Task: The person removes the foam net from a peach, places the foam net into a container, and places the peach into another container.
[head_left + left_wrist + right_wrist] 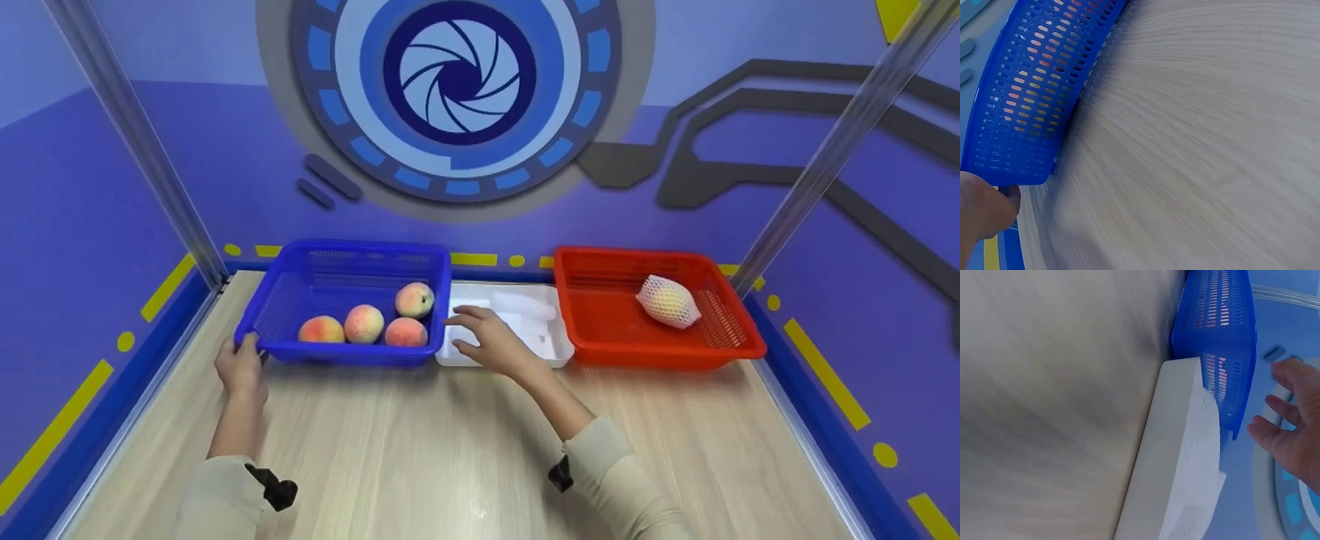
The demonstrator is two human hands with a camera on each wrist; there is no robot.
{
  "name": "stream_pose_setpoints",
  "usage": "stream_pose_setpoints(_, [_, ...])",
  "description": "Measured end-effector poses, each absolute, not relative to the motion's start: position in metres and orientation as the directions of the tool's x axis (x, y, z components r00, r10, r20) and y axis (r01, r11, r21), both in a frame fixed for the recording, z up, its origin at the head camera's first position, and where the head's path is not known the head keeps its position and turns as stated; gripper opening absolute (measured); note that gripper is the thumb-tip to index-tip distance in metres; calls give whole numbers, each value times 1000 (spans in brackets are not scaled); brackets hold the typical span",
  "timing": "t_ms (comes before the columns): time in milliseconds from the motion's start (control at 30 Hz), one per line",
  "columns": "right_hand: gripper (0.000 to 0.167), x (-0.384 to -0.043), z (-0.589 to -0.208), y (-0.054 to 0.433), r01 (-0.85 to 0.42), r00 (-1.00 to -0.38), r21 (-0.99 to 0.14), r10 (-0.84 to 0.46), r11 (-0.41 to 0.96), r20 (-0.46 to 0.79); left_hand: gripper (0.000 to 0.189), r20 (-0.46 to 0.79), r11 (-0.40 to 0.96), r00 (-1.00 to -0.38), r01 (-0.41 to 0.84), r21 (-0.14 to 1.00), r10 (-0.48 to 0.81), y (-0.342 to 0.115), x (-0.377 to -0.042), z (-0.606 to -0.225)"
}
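My left hand [241,369] grips the rim at the near left corner of a blue plastic basket [349,355]; the left wrist view shows the thumb below that rim. Several peaches lie in the basket, one peach [414,300] behind the others. My right hand [491,341] hovers over a white tray [499,361], fingers spread and slightly bent, holding nothing. Its fingertips come near the basket's right rim in the head view. White foam netting [523,305] lies in the tray. To the right, a red basket [652,356] contains one pale fruit [668,301] in a white foam net.
The two baskets and the tray stand side by side at the back of a wooden table [420,450], against a blue printed wall [510,232]. Metal posts [825,180] rise at both back corners. Blue side panels border the table.
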State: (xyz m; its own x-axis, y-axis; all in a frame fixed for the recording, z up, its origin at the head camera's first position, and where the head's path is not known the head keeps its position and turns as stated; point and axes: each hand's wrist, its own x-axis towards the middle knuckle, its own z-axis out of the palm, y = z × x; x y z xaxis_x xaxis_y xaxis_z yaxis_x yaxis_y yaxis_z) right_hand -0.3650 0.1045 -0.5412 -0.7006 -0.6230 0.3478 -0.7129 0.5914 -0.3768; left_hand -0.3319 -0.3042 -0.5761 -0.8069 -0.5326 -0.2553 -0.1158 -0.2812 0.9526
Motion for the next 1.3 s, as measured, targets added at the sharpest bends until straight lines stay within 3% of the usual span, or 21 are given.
stream_pose_setpoints(167, [35, -356, -545, 126, -684, -730, -375, -597, 626, 333, 54, -227, -180, -840, -156, 971, -493, -306, -336, -569])
stream_pose_setpoints(333, [35, -349, -544, 142, -661, -750, -384, -571, 644, 333, 62, -129, 88, -846, -202, 975, -518, -307, -335, -561])
stream_pose_setpoints(533, [34, -340, -544, 160, -644, -765, -381, -562, 663, 314, 73, -12, 508, -876, -291, 811, -482, -290, -319, -550])
stream_pose_setpoints(667, [33, -334, -546, 173, -635, -772, -374, -561, 676, 299, 70, 77, 671, -906, -248, 699, -415, -269, -308, -542])
stream_pose_setpoints(1000, [30, -331, -547, 202, -622, -778, -356, -499, 697, 383, 61, 154, 788, -969, -58, 613, -191, -227, -292, -530])
stream_pose_setpoints(1167, [29, -325, -551, 209, -640, -760, -326, -514, 695, 397, 58, 172, 828, -972, -38, 560, -162, -211, -285, -530])
stream_pose_setpoints(1300, [29, -320, -551, 214, -612, -785, -336, -497, 716, 371, 55, 190, 845, -970, -25, 535, -149, -200, -282, -530])
